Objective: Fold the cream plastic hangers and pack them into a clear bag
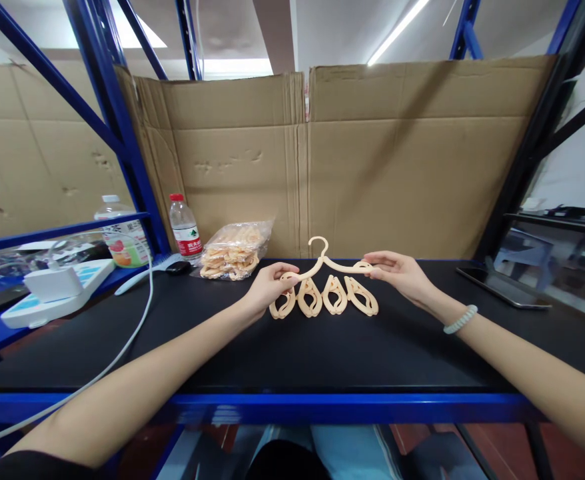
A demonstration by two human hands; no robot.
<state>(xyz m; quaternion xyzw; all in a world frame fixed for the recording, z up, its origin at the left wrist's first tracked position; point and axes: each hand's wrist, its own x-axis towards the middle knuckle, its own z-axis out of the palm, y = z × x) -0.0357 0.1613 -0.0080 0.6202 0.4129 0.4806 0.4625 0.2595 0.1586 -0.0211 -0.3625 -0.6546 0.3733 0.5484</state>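
Note:
A cream-coloured plastic hanger (322,262) with its hook upward is stretched between my two hands, a little above the black tabletop. My left hand (271,285) pinches the end of its left arm between thumb and fingers. At the other end, my right hand (395,272) grips the tip of the right arm. Just below the hanger, several folded cream hangers lie in a row on the table; one (310,297) is near the middle and another (362,297) is at the right. The leftmost folded hanger (282,304) is partly covered by my left hand.
A clear plastic bag (237,250) of folded hangers sits behind on the left, beside a red-capped water bottle (185,230). A white cable (137,333) crosses the left side near a power strip (57,293). A dark phone-like slab (502,288) lies at the right. Cardboard (412,167) walls the back.

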